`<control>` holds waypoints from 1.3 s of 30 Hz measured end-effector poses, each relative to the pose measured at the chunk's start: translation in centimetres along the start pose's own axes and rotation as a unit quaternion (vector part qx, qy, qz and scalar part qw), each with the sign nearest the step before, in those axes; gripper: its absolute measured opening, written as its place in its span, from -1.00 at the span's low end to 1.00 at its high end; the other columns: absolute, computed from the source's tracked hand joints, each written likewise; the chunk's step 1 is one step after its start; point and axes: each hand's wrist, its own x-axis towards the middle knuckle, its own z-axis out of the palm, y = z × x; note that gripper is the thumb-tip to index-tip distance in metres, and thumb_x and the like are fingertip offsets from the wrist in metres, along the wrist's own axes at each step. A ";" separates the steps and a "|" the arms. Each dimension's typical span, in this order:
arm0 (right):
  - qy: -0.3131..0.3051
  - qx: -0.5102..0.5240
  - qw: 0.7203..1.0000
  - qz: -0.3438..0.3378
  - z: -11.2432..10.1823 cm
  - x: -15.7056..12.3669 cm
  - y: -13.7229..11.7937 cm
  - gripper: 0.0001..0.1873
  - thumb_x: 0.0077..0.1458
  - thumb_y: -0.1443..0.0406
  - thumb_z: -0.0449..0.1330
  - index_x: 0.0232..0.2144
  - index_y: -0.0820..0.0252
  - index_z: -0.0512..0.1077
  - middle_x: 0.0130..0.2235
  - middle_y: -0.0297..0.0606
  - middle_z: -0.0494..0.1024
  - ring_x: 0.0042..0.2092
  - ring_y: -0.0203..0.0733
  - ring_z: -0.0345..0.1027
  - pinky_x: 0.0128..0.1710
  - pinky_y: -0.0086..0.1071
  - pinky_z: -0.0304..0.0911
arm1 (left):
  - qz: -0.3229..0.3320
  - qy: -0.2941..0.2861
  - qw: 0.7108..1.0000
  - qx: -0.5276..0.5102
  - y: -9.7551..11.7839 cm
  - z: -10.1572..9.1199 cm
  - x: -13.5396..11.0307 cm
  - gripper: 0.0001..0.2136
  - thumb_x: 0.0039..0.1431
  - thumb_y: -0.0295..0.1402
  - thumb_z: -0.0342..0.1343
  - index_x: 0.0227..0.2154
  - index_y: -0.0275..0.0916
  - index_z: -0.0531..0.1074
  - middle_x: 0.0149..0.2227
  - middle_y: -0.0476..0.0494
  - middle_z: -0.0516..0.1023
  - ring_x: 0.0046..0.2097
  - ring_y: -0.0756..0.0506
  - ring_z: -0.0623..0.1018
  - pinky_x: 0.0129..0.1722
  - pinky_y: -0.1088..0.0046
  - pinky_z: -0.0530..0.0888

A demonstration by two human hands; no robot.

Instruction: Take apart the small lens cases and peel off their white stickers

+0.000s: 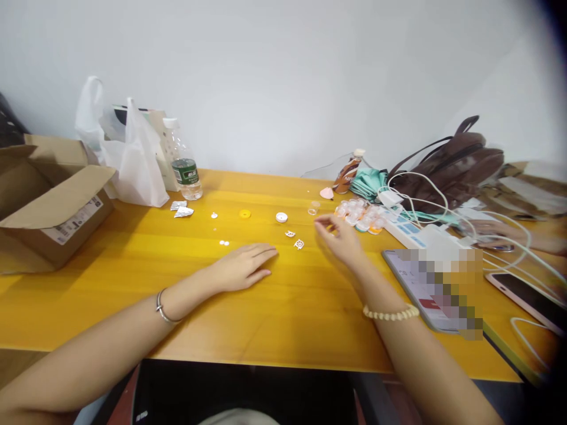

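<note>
My left hand [243, 267] lies flat on the yellow wooden table [266, 330], fingers stretched out and holding nothing. Slightly above the table, my right hand [339, 239] is loosely curled, with no object visible between thumb and fingers. Between the hands lie two small white openwork pieces [299, 244]. Behind them sits a round white part [282, 218]. A small clear cup [313, 208] stands just beyond my right fingertips. Farther left are a yellow disc [245, 213], a small white knobbed piece [214, 215] and two white dots [224, 242].
On the left stand a cardboard box [53, 206], a white plastic bag [133, 159], a water bottle [186, 168] and foil scraps [182, 210]. Rightward are clear capsules [358, 213], a brown bottle [348, 172], a power strip [407, 231], cables, phones [416, 289] and another person's hand [487, 233].
</note>
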 end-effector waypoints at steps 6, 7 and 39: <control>0.136 -0.315 0.931 0.127 -3.9 1.0 7.7 -0.45 0.03 0.29 0.00 0.07 0.47 0.14 0.13 0.20 0.17 0.17 0.17 -0.03 0.08 0.01 -0.06 | -0.002 0.011 1.000 -0.008 -0.9 -0.3 -0.1 -0.61 0.26 -0.22 -0.17 0.11 -0.22 0.16 0.13 -0.24 0.28 0.15 -0.15 0.28 0.14 0.23 0.24; 0.125 -0.344 0.917 0.160 -4.2 0.8 8.5 -0.41 0.03 0.30 0.00 0.10 0.53 0.09 0.15 0.24 0.10 0.20 0.22 -0.10 0.08 0.04 -0.08 | -0.002 0.012 1.000 -0.007 -0.9 -0.4 -0.1 -0.61 0.27 -0.23 -0.17 0.11 -0.22 0.16 0.13 -0.24 0.29 0.15 -0.15 0.28 0.14 0.23 0.24; -0.175 0.177 0.968 -0.031 2.8 -2.9 -4.3 -0.63 0.02 0.19 0.17 -0.12 0.14 0.21 -0.24 -0.24 0.44 -0.20 -0.20 0.36 -0.17 -0.29 0.27 | -0.041 0.052 0.995 -0.072 0.4 -1.1 0.0 -0.61 0.19 -0.10 -0.07 -0.01 -0.20 0.27 -0.06 -0.21 0.42 -0.03 -0.15 0.40 -0.03 0.26 0.33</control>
